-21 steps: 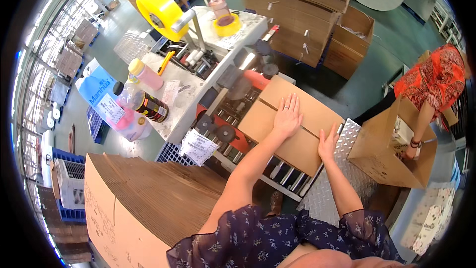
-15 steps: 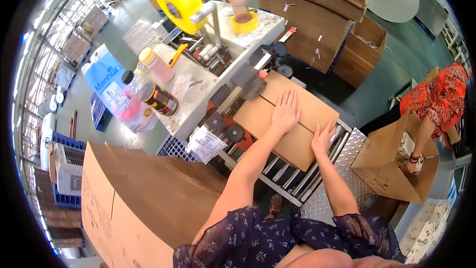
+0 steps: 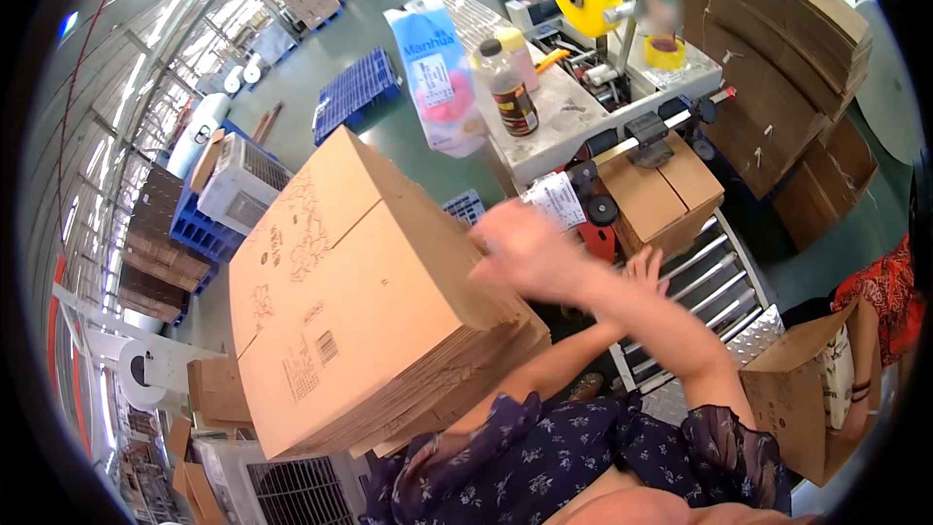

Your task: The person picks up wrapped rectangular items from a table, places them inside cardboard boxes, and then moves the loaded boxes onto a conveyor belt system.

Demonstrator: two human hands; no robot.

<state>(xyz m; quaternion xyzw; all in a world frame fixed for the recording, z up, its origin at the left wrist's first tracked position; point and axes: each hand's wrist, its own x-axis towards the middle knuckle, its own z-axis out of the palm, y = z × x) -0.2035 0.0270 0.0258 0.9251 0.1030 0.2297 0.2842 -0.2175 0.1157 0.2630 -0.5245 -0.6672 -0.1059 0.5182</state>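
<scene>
Both my hands came off the closed carton (image 3: 663, 196), now sitting far right on the roller conveyor (image 3: 714, 277) under the tape machine (image 3: 622, 87); that box looked handed over. Left hand (image 3: 525, 251), blurred, fingers apparently open, reached the flat-carton stack (image 3: 369, 301) near left; right hand (image 3: 643, 270) open, empty. Count: one closed carton, one stack, two bottles (image 3: 510, 87).

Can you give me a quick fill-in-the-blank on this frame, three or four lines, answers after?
1. The closed cardboard box sits on the roller conveyor under the tape machine's big ____ tape roll.
2. The right hand, blurred, reaches toward the stack of ____ cartons at the person's left.
3. The left hand is next to the ____ conveyor.
4. The dark-capped bottle stands on the machine's ____ top.

Missing words: yellow; flattened; roller; white
</scene>
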